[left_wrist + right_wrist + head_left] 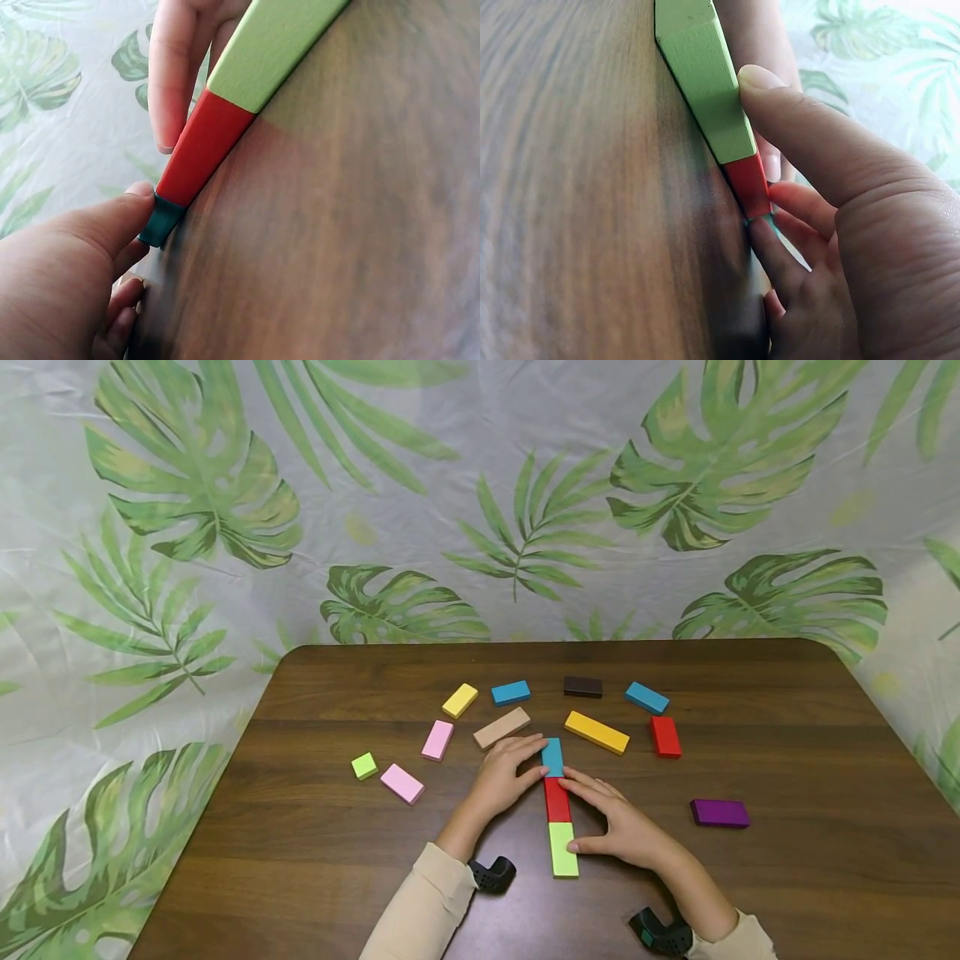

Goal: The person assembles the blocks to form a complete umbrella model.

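Observation:
Three wooden blocks lie end to end in a line: a blue block [552, 757] at the far end, a red block [557, 800] in the middle and a light green block [563, 850] nearest. My left hand [504, 778] holds the blue block from its left, index fingertip at the far corner and thumb near the seam with red. On the other side, my right hand [621, 821] has its fingers stretched along the row. Its fingertips touch near the blue-red seam, and its thumb [761, 79] rests against the green block.
Loose blocks form an arc around the row on the brown wooden table [315, 877]. A tan block [502, 727] and an orange-yellow block [597, 732] lie closest. Pink blocks [402, 783] are to the left, a purple block [720, 813] to the right. A leaf-patterned cloth [405, 502] hangs behind.

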Motion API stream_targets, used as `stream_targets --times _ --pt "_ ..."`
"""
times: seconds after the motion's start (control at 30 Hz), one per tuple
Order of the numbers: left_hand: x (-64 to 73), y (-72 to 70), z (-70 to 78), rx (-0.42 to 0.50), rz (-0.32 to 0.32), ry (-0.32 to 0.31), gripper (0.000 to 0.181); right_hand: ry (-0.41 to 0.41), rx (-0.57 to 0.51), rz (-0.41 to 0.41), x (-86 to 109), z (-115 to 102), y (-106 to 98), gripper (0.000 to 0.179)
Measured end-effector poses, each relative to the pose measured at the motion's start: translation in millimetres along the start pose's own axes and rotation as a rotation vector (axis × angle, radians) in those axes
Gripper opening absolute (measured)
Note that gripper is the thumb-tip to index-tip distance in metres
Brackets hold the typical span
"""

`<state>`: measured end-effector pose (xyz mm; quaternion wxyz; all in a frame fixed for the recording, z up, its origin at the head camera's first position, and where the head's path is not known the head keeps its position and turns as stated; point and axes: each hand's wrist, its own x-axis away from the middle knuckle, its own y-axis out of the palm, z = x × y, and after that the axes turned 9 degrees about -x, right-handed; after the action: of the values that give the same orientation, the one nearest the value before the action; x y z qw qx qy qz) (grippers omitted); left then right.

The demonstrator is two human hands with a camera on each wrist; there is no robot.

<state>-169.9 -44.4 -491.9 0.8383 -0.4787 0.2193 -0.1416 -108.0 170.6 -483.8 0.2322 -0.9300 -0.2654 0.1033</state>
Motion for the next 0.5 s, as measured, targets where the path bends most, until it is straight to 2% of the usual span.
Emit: stream_targets --times 0.27,0.4,0.5 --pt "1.3 0.2 -1.6 0.04 0.012 0.047 0.043 -0.019 -0.013 -0.008 -0.4 1.6 -0.7 0.078" --pt "4.1 -0.9 -2.2 0.079 -0.018 0.073 0.046 -0.014 -0.002 -0.009 -0.6 1.5 -0.2 0.078" --pt "6.5 -1.9 -1.1 0.076 -0.046 0.097 0.053 -0.006 0.001 -0.01 -0.6 1.1 -0.2 0.078"
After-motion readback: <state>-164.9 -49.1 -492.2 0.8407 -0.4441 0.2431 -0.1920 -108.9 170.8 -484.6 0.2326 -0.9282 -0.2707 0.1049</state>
